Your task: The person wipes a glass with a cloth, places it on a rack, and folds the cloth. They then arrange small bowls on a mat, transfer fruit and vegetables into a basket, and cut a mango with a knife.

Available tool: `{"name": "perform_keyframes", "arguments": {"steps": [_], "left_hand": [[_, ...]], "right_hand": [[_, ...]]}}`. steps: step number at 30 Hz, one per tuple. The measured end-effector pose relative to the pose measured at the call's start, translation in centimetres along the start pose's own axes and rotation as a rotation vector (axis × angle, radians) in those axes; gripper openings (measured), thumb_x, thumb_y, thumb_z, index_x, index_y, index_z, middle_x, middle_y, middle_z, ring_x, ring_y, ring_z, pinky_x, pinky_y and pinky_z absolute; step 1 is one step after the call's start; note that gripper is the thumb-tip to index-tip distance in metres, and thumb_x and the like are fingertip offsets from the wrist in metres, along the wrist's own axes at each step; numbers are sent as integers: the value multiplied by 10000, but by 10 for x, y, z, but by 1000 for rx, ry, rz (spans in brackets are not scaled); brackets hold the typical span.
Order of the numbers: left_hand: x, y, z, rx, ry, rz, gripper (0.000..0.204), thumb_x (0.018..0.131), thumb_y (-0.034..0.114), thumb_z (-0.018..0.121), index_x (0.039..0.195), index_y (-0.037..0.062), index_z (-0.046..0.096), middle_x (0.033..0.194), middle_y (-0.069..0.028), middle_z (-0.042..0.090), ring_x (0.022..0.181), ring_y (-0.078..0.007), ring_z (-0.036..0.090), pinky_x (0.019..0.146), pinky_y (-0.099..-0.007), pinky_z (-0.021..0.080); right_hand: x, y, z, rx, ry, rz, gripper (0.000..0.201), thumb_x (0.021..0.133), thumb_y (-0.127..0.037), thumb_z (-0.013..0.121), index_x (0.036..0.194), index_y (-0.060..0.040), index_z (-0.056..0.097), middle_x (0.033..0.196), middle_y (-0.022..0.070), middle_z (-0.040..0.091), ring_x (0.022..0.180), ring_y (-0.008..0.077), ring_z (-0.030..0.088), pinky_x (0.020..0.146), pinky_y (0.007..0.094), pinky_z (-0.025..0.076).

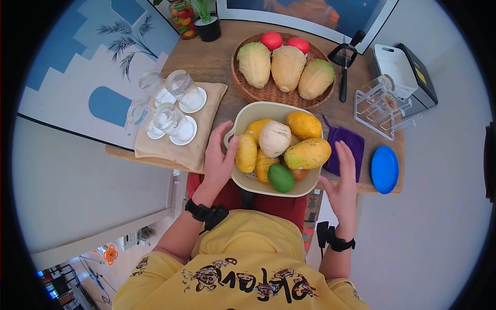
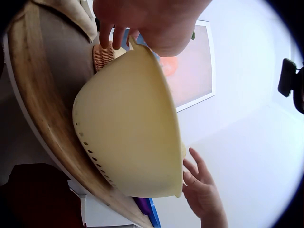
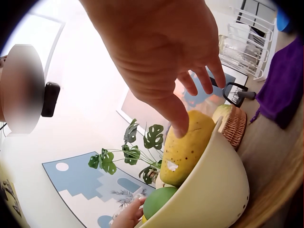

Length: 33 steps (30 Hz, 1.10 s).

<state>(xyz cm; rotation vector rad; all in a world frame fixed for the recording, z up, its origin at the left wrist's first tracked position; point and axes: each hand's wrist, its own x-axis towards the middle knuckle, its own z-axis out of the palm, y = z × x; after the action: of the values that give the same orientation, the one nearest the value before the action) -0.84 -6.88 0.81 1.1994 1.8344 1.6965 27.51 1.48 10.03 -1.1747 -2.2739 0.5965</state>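
Observation:
A cream plastic colander [image 1: 243, 181] full of fruit stands at the table's near edge. In it lie several yellow fruits, among them a long speckled one [image 1: 308, 153], with a pale round fruit [image 1: 275, 139] on top and a smooth green fruit [image 1: 281, 178] in front. My left hand [image 1: 219, 157] is at the colander's left handle, fingers outside the rim and loosely extended, thumb toward the yellow fruit inside. To the right of the colander, my right hand [image 1: 343, 186] is held up with fingers spread and nothing in it; the right wrist view shows its thumb overlapping the speckled fruit.
Behind is a wicker tray [image 1: 284, 98] with three large pale fruits and two red ones. Several glass cups [image 1: 173, 121] stand on white coasters on a beige cloth at left. At right are a purple pouch [image 1: 346, 152], a blue plate [image 1: 385, 169] and a cup rack [image 1: 372, 121].

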Motion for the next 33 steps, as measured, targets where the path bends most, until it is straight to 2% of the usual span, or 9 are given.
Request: {"name": "perform_keyframes", "arguments": {"steps": [3, 13, 18, 19, 21, 24, 26, 28, 33], "left_hand": [[-6, -1, 0, -119, -28, -203, 367, 1016, 157, 553, 1344, 0, 511, 1253, -129, 605, 1143, -196, 582, 995, -309, 444], [-4, 0, -5, -195, -32, -196, 326, 1027, 147, 519, 1312, -13, 524, 1240, -147, 601, 1137, -199, 579, 990, -313, 450], [12, 46, -13, 296, -144, 304, 504, 897, 234, 705, 1317, 16, 533, 1275, -171, 574, 1213, -345, 546, 1069, -446, 414], [16, 60, -14, 295, -144, 304, 504, 897, 234, 705, 1317, 16, 533, 1275, -171, 574, 1213, -345, 546, 1069, -446, 414], [23, 81, -11, 417, -371, 513, 672, 794, 301, 789, 1359, 53, 523, 1345, -157, 546, 1268, -376, 509, 1132, -506, 350], [19, 89, 0, 378, -566, 539, 805, 743, 346, 825, 1418, 69, 486, 1374, -144, 529, 1285, -352, 504, 1132, -537, 339], [11, 84, 6, 324, -607, 480, 864, 759, 338, 826, 1472, 67, 420, 1397, -164, 507, 1293, -360, 500, 1136, -506, 344], [7, 81, 10, 93, -577, 201, 886, 800, 289, 801, 1511, 43, 333, 1439, -182, 468, 1329, -359, 468, 1129, -471, 354], [9, 88, -1, -91, -483, 4, 918, 812, 234, 793, 1526, 9, 261, 1447, -236, 451, 1353, -383, 454, 1128, -432, 361]], "right_hand": [[9, -6, 15, 40, -86, -24, 890, 670, 88, 775, 1461, -158, 452, 1519, 161, 378, 1386, 378, 397, 1136, 436, 382], [20, -12, 17, 1, -157, -38, 792, 671, -4, 826, 1383, -110, 497, 1373, 168, 467, 1326, 387, 447, 1092, 449, 418], [20, -23, 9, 135, -150, -21, 793, 672, -59, 853, 1380, -76, 494, 1328, 182, 478, 1236, 378, 506, 1047, 436, 448], [22, -26, 7, 159, -159, -63, 784, 674, -78, 857, 1373, -67, 503, 1319, 183, 490, 1217, 375, 519, 1040, 433, 448], [28, -34, 7, 182, -167, -107, 776, 676, -98, 862, 1367, -58, 512, 1309, 184, 502, 1197, 372, 532, 1033, 429, 448], [37, -47, 12, 288, -164, -190, 746, 689, -135, 864, 1351, -42, 532, 1299, 188, 527, 1180, 373, 545, 1028, 431, 440], [40, -55, 16, 366, -135, -126, 724, 710, -158, 855, 1348, -25, 538, 1297, 192, 544, 1186, 373, 544, 1033, 430, 429], [43, -57, 24, 380, -107, -145, 735, 724, -147, 846, 1370, -23, 519, 1312, 187, 538, 1201, 364, 542, 1044, 428, 423], [45, -75, 47, 637, -91, -64, 774, 794, -128, 811, 1457, -34, 424, 1346, 180, 517, 1257, 313, 529, 1057, 413, 429]]}}
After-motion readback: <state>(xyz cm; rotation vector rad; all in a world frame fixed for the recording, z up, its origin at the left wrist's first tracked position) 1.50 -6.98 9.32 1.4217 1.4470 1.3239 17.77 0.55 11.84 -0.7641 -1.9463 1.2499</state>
